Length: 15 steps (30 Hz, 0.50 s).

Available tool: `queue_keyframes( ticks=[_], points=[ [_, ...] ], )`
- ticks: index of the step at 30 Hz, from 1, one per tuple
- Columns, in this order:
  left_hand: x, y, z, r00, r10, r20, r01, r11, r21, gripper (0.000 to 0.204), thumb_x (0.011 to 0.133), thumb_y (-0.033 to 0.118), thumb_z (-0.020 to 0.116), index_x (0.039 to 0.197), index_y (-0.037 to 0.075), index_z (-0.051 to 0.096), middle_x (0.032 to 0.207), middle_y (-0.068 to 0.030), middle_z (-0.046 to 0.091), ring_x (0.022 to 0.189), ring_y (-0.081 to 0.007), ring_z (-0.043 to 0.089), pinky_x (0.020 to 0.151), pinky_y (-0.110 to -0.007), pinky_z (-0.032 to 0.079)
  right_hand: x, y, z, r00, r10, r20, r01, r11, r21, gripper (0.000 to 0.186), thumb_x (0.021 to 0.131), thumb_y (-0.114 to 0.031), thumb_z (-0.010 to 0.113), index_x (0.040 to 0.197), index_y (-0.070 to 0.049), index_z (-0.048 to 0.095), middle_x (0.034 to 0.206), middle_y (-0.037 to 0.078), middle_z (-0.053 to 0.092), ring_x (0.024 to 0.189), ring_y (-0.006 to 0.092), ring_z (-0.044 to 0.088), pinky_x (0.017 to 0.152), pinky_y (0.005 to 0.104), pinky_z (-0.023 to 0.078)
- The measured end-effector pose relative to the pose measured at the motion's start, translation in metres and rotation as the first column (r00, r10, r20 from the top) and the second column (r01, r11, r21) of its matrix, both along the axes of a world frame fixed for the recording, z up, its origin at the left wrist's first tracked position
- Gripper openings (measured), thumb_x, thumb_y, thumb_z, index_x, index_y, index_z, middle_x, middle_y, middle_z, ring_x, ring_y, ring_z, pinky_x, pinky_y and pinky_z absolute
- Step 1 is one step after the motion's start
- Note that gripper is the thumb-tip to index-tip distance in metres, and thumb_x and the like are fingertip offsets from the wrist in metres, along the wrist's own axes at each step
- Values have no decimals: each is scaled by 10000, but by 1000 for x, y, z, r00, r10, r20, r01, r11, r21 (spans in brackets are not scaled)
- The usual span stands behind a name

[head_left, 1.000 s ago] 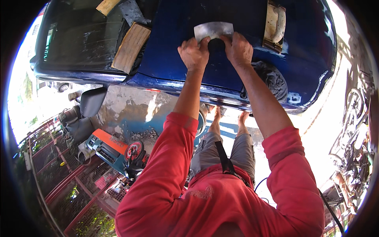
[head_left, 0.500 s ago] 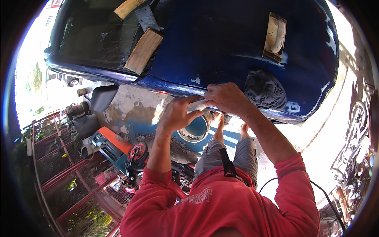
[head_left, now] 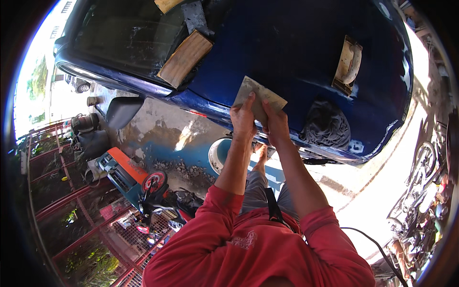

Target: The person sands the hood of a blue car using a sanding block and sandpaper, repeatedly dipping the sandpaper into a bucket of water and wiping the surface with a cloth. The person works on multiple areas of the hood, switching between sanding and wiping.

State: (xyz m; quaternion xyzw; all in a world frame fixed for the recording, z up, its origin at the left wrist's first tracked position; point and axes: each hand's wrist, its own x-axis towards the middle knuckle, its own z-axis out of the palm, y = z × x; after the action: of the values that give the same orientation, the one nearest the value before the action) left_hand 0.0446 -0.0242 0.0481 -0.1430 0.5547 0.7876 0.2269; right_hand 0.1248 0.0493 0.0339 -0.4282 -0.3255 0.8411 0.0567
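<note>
A grey-beige rectangular sheet, apparently sandpaper (head_left: 258, 101), is spread flat between my two hands over the near edge of a dark blue car hood (head_left: 272, 52). My left hand (head_left: 243, 119) pinches its near left side, thumb on top. On its near right side my right hand (head_left: 277, 126) grips in the same way. The fingers beneath the sheet are hidden. To the right of my hands a crumpled dark cloth (head_left: 327, 125) lies on the hood. Beyond it rests a sanding block with a curved handle (head_left: 346, 67).
A wooden block (head_left: 185, 58) and a grey flat piece (head_left: 195, 18) lie by the windshield. The side mirror (head_left: 123, 112) sticks out at left. Below the car edge stands a bucket (head_left: 215, 160). An orange and teal machine (head_left: 126, 170) is at lower left, bicycles (head_left: 416, 177) at far right.
The sheet, earlier mostly hidden and bunched between my fingers at the car's edge, is now opened flat. My hands have drawn level, both thumbs on top. The view has shifted slightly.
</note>
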Motion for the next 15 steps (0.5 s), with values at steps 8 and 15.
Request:
queue_keyframes(
  ticks=[8, 15],
  points=[
    [-106, -13, -7, 974, -143, -176, 105, 972, -208, 349, 862, 34, 814, 1195, -16, 722, 1070, -105, 758, 906, -235, 745, 750, -369, 609, -43, 6, -5, 972, 215, 99, -237, 882, 408, 518, 994, -443, 771, 1236, 10, 703, 771, 58, 701, 581, 76, 587, 502, 268, 449],
    [-191, -53, -7, 910, -294, -294, 88, 828, -555, 580, 788, 39, 828, 1316, -50, 607, 1185, -152, 716, 1051, -268, 715, 945, -396, 570, 146, 253, -47, 500, -788, 359, -242, 272, 932, 856, 900, -638, 772, 1469, -19, 614, 1447, 256, 620, 1371, 378, 586, 1158, 462, 457]
  ],
)
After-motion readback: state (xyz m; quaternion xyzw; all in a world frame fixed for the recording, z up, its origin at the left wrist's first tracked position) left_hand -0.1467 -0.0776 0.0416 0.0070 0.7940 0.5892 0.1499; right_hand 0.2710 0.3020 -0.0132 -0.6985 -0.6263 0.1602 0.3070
